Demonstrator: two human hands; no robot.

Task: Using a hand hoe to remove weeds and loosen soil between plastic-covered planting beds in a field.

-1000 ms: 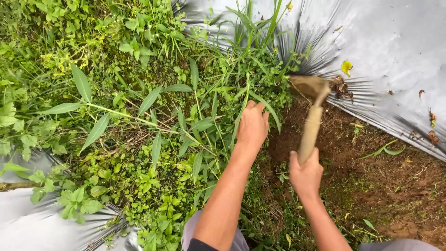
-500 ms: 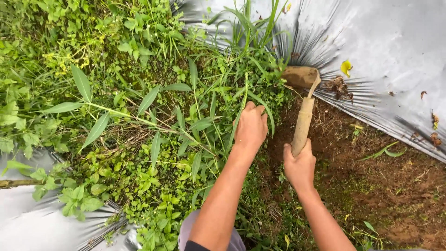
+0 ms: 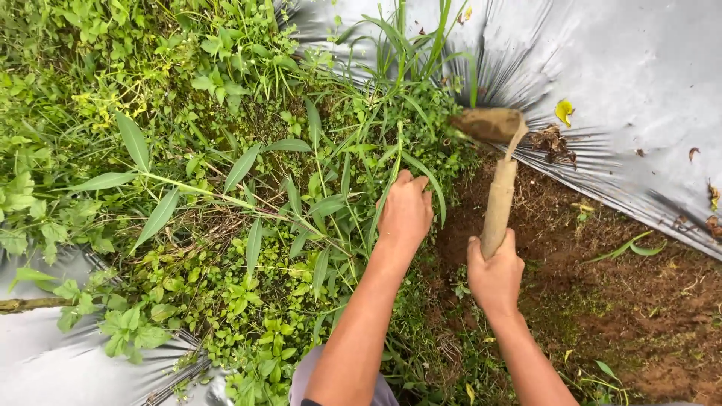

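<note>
My left hand (image 3: 406, 210) is closed around a clump of long-bladed grass (image 3: 391, 143) at the edge of the weeds. My right hand (image 3: 494, 277) grips the wooden handle of a small hand hoe (image 3: 498, 203). Its soil-caked blade (image 3: 489, 124) is raised just right of the grass clump, above the line where green growth meets bare brown soil (image 3: 602, 301).
Dense weeds and broad leaves (image 3: 188, 188) cover the left half. Silver plastic mulch sheet (image 3: 617, 68) lies at the upper right with dry leaf scraps on it, and another piece (image 3: 53, 368) at the lower left. A stick (image 3: 22, 304) pokes in from the left edge.
The hoe has swung left, its blade now close beside the grass clump. My left hand has stayed on the grass, and my right hand has shifted slightly left with the handle.
</note>
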